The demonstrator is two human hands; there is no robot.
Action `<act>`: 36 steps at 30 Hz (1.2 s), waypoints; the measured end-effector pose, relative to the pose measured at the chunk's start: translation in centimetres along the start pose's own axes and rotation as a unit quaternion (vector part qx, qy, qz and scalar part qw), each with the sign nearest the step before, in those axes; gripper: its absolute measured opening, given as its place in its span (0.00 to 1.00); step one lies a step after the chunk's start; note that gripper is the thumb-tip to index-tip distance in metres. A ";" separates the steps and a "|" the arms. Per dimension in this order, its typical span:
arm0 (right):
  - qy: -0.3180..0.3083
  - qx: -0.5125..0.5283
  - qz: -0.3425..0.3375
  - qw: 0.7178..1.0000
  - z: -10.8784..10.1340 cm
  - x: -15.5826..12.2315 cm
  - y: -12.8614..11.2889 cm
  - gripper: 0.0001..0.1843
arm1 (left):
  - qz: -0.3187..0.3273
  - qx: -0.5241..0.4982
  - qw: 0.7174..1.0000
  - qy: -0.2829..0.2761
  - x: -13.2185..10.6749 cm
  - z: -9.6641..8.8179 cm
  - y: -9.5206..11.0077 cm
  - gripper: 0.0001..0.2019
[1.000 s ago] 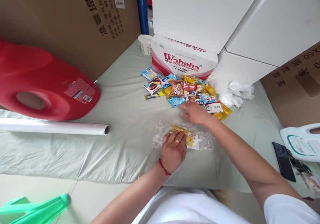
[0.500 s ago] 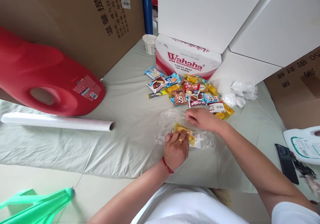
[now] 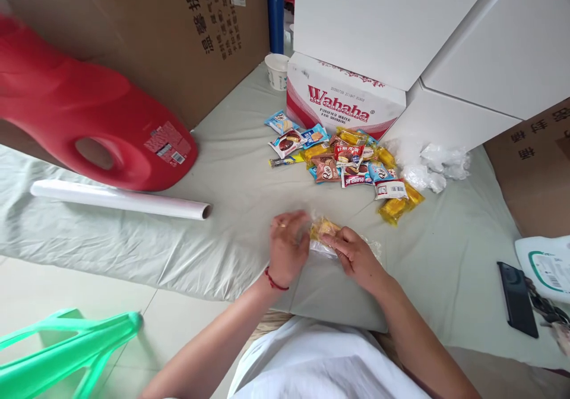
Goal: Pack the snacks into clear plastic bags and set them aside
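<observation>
A clear plastic bag (image 3: 327,236) with a yellow snack packet inside lies on the pale sheet (image 3: 231,209) right in front of me. My left hand (image 3: 288,247) grips the bag's left side with curled fingers. My right hand (image 3: 354,255) pinches its right side. Both hands hold the bag just above the sheet. Beyond them lies a pile of small wrapped snacks (image 3: 342,158) in blue, red, brown and yellow wrappers.
A Wahaha carton (image 3: 347,105) and white boxes (image 3: 401,25) stand behind the pile, with crumpled plastic (image 3: 436,164) at the right. A red jug (image 3: 89,126) and white roll (image 3: 120,200) lie left. A phone (image 3: 516,298) lies far right, a green stool (image 3: 66,351) bottom left.
My right hand drew back from the snack pile to the bag. My left hand lifted off the packet, and both hands now grip the bag together.
</observation>
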State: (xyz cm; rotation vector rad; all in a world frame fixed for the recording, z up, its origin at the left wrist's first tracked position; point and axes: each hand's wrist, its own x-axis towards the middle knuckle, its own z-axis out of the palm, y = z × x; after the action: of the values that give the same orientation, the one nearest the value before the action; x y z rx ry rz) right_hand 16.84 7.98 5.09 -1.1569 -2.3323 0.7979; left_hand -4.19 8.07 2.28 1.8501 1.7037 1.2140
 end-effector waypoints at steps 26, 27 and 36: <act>-0.014 0.064 0.019 0.998 -1.0 0.2 0.4 0.23 | -0.212 -0.083 0.973 -0.036 3.2 -1.6 0.1 0.20; -0.011 0.079 0.029 0.996 -1.1 0.2 0.3 0.23 | -0.181 -0.061 0.981 0.026 2.9 -2.0 0.2 0.18; -0.004 0.187 0.154 0.970 -2.0 1.3 -0.1 0.23 | 0.144 0.018 0.983 -0.116 1.6 -2.8 1.8 0.12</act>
State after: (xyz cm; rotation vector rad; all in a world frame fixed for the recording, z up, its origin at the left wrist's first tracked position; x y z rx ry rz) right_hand 17.20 9.64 6.78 -1.3535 -1.9129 1.2878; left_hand -5.39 8.39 5.78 2.2212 1.3774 1.0228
